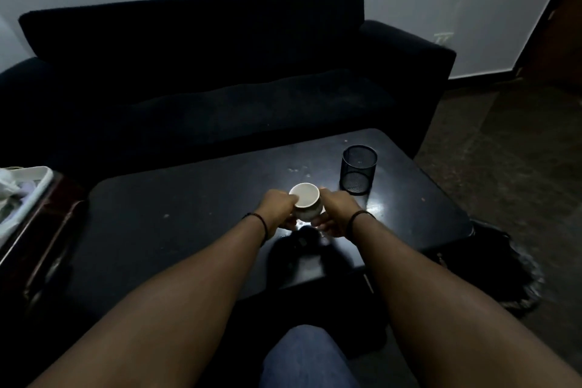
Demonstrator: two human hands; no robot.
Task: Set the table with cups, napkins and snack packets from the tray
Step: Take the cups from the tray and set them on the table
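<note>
I am watching both hands holding one white cup [305,201] just above the dark table [189,214], near its middle. The left hand [278,209] is curling its grip around the cup's left side with the thumb near the rim; the right hand [334,210] is grasping the opposite side the same way. The cup is looking tilted a little toward me, mouth open, and appears empty.

The risk I am seeing is a tipped or dropped cup: if one grip is letting go before the base is sitting flat, the cup could be rolling across the glossy top. The black mesh pen holder [358,169] is standing just beyond and to the right, so a push forward and right could be knocking it over.

Room is looking generous to the left and toward the sofa [220,72]; the table's near edge is lying close under my wrists, so pulling back low could be dragging the cup off it. The white tray [37,179] is sitting well apart at far left, its contents too dim to name.
</note>
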